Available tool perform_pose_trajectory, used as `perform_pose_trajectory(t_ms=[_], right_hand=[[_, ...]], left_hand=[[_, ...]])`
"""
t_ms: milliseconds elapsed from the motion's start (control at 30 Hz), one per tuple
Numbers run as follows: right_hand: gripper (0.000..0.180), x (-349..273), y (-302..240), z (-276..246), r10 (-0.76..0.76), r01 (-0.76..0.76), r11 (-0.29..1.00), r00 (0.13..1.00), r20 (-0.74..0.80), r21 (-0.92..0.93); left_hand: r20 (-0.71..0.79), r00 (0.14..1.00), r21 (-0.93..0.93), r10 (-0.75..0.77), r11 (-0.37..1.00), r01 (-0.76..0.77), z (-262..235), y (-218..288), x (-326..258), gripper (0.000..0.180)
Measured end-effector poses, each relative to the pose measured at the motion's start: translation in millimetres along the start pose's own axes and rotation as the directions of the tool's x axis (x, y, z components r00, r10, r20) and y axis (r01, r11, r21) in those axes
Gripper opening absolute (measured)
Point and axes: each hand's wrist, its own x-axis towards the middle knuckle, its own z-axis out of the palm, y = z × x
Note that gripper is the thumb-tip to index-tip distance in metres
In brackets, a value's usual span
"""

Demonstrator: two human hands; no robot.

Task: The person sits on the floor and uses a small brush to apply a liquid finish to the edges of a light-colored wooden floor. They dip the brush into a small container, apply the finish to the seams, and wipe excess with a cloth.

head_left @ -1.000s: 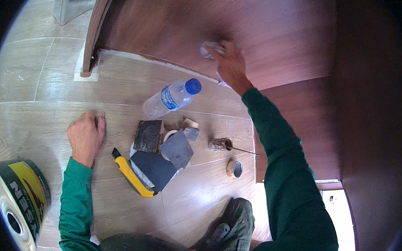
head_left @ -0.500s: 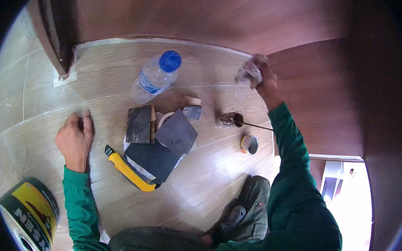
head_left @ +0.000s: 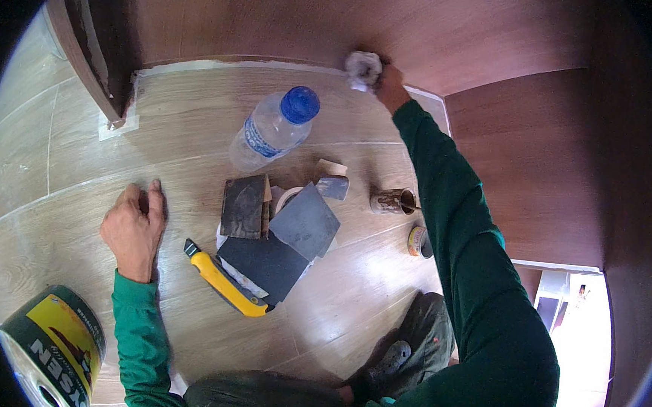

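My right hand (head_left: 389, 83) holds a wadded, stained white rag (head_left: 363, 71) against the bottom of the brown wood panel (head_left: 278, 22), just above the masked floor line. The fingers are closed round it, partly hidden behind the rag. On the floor at the left rests my left hand (head_left: 133, 232), fingers curled under and thumb side pointing forward, with nothing seen in it. Nearest to that hand lies a yellow utility knife (head_left: 226, 283). Beside the knife are dark sandpaper sheets (head_left: 306, 221) and a black-faced block (head_left: 243, 207).
A clear plastic bottle with a blue cap (head_left: 274, 128) stands mid-floor. Right of the sandpaper are a brown-stained can (head_left: 393, 201) with a thin stick and a small tin (head_left: 417, 242), partly behind my right sleeve. A large green-and-yellow can (head_left: 60, 336) sits lower left. White tape (head_left: 222, 65) edges the panel.
My right hand has moved left and farther away with the rag, from near the panel corner along the panel's base. The view has shifted slightly; my left hand stays on the floor.
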Motion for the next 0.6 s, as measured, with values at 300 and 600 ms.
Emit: perform_pose_trajectory(t_ms=[300, 600], right_hand=[[0.040, 8, -51, 136, -0.458, 0.629, 0.382, 0.765, 0.453, -0.677], [0.028, -10, 40, 34, -0.324, 0.317, 0.533, 0.933, 0.157, -0.785]], left_hand=[[0.001, 1.000, -0.061, 0.003, 0.998, -0.003, 4, 7, 4, 0.046], [0.010, 1.000, 0.042, -0.022, 0.999, 0.022, -9, -16, -8, 0.046]])
